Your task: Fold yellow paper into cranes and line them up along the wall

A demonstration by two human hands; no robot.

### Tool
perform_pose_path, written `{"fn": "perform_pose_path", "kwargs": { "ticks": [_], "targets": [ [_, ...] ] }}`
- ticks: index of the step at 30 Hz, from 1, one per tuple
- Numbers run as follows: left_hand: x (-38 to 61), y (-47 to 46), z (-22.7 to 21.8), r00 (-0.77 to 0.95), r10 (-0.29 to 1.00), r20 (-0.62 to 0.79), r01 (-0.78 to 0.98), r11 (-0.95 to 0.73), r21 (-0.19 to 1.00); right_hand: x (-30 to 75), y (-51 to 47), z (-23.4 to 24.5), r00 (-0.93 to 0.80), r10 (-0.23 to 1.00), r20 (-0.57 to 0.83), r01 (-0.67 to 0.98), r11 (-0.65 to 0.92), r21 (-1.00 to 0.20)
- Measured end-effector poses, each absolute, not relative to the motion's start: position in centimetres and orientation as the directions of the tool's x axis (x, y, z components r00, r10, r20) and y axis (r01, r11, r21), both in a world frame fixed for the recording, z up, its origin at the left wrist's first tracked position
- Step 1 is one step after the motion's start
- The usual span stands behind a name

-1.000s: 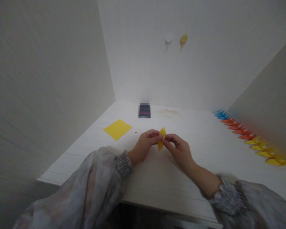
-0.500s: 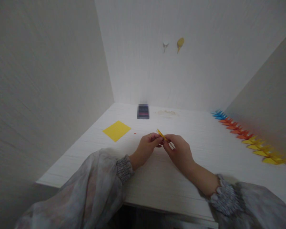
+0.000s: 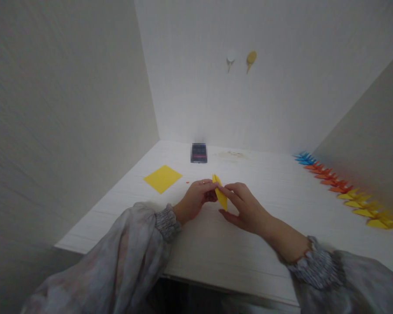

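A small folded yellow paper piece (image 3: 220, 194) is held just above the white table (image 3: 216, 248), near its middle. My left hand (image 3: 196, 199) pinches its upper left edge with fingers curled. My right hand (image 3: 245, 206) grips it from the right, thumb under and fingers along its side. Both sleeves are grey and gathered at the wrist.
A flat yellow paper square (image 3: 163, 178) lies to the left. A small dark box (image 3: 199, 152) stands at the back near the wall. A row of folded paper pieces, blue (image 3: 303, 158), orange (image 3: 329, 179) and yellow (image 3: 368, 209), runs along the right wall. Two small shapes (image 3: 241, 60) hang on the back wall.
The folded yellow piece has been turned between my fingers, from edge-on half a second ago to showing its broad face now. My right hand has shifted its grip lower on it.
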State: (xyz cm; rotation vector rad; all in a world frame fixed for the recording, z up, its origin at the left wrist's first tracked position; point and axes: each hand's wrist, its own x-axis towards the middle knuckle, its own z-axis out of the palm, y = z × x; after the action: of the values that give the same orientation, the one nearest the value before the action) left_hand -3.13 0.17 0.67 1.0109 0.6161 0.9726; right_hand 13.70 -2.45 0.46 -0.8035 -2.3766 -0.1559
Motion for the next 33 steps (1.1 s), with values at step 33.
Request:
{"fn": "perform_pose_path", "kwargs": {
  "ticks": [33],
  "targets": [
    [-3.4,-0.3,1.3,0.628,0.774,-0.082,-0.218,0.276,0.936,12.9,-2.7,0.4,-0.173,0.867,0.468,0.155,0.493,-0.856]
  ]
}}
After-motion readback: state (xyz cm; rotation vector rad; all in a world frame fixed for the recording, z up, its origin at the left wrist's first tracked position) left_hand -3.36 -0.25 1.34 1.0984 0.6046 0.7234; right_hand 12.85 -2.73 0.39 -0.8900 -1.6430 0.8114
